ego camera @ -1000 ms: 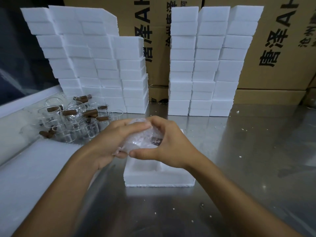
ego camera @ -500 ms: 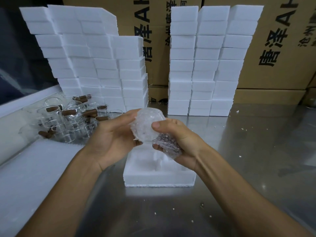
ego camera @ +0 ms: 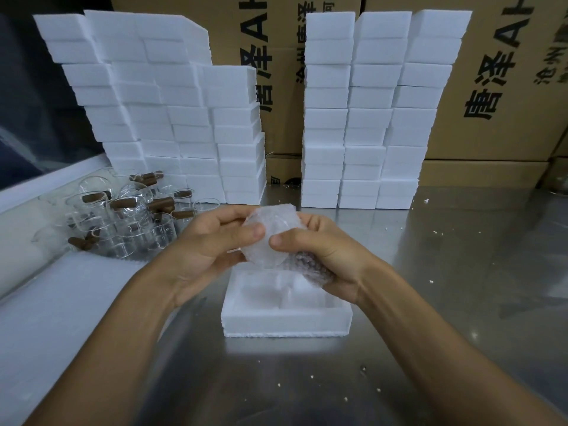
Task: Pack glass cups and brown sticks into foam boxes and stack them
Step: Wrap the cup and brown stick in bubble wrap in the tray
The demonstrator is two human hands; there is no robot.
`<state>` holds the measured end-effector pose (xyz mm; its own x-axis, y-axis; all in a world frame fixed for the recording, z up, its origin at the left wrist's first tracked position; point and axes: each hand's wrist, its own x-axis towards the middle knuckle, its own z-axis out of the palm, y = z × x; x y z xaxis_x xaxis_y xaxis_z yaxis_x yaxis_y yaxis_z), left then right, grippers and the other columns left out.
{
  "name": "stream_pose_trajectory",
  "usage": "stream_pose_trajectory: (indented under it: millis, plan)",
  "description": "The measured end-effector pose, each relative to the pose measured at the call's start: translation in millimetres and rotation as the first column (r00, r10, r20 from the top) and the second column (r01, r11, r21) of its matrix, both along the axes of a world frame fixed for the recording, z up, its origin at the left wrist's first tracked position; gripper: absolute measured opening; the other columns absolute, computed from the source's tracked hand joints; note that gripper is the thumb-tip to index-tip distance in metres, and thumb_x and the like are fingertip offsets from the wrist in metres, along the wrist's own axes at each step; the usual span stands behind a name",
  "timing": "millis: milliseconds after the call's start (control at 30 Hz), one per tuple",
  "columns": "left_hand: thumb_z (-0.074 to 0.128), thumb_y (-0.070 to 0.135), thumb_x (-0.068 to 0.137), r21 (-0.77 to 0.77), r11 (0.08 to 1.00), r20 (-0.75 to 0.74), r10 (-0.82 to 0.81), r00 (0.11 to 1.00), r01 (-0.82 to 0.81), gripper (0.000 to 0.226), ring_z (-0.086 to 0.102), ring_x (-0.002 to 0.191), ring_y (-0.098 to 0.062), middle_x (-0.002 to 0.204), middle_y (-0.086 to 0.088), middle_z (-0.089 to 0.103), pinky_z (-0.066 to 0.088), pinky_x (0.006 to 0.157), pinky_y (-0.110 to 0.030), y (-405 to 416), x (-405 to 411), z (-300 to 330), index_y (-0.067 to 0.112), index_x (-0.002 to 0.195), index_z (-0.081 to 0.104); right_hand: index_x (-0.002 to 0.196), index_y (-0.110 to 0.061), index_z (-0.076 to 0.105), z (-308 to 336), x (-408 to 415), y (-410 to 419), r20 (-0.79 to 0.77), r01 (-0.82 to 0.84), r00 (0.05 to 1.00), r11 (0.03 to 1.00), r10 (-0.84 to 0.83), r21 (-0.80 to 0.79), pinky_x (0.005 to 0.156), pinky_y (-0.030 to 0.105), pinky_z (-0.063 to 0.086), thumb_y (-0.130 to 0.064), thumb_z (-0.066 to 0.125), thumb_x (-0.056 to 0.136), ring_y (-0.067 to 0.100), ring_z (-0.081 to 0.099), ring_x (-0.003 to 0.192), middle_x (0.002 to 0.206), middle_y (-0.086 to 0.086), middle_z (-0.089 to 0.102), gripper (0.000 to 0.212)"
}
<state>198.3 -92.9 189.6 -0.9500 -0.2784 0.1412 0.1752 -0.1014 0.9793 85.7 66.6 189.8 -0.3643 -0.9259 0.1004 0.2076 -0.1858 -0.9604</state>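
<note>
Cardboard cartons (ego camera: 507, 87) back two foam box stacks (ego camera: 359, 118) on the steel bench (ego camera: 461, 272), loose glass cups (ego camera: 123, 222) with brown sticks (ego camera: 159, 204) lie left, and above an open foam box (ego camera: 285, 321) both the left hand (ego camera: 209, 250) and right hand (ego camera: 325, 256) grip a bubble-wrapped bundle (ego camera: 267, 238).

— What's the table (ego camera: 461, 272)?
— Brushed metal, glossy, dotted with white crumbs.
— The box (ego camera: 285, 325)?
— Matt white foam, grainy at its lower edge; the stacks (ego camera: 356, 118) behind look the same.
— The bundle (ego camera: 270, 238)?
— Clear bubble wrap, shiny, bumpy.
— And the cups (ego camera: 123, 222)?
— Clear glossy glass, with matt brown sticks (ego camera: 159, 204). Cartons (ego camera: 507, 87) are plain cardboard.
</note>
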Motion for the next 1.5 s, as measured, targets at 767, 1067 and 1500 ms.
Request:
stream_pose_trajectory:
  millis: [767,1067,1500]
  plan:
    - [0.092,-0.001,0.058,-0.619,0.779,-0.061,0.078,0.995,-0.099,0.069,0.064,0.095,-0.007,0.112,0.025,0.059,0.059,0.069,-0.026,12.1,-12.0,-8.3,0.043,0.103,0.063,0.092,-0.018,0.068,9.3,-2.2,4.2,-0.895,0.421,0.444,0.89,-0.033,0.176,0.058,0.036,0.051,-0.025,0.092,0.061,0.018,0.063,0.071,0.082,0.002,0.065,0.04]
    - [0.089,-0.001,0.063,-0.637,0.712,-0.206,0.212,0.955,-0.295,0.072,0.064,0.089,-0.005,0.108,0.03,0.055,0.055,0.058,-0.019,9.8,-18.3,-17.9,0.05,0.101,0.056,0.119,-0.032,0.054,5.3,-8.3,1.1,-0.966,0.515,0.229,0.857,-0.12,0.015,0.093,0.034,0.044,-0.043,0.09,0.065,0.009,0.046,0.105,0.116,-0.012,0.05,0.065]
    - [0.095,0.013,0.054,-0.689,0.541,-0.348,0.336,0.875,-0.482,0.057,0.057,0.097,-0.009,0.112,0.014,0.048,0.055,0.055,-0.018,0.9,-20.3,-23.2,0.025,0.094,0.056,0.116,-0.025,0.066,12.3,-33.0,17.0,-0.787,0.439,0.538,0.897,-0.302,-0.044,0.082,0.029,0.058,-0.026,0.083,0.08,0.006,0.069,0.086,0.099,-0.012,0.07,0.04]
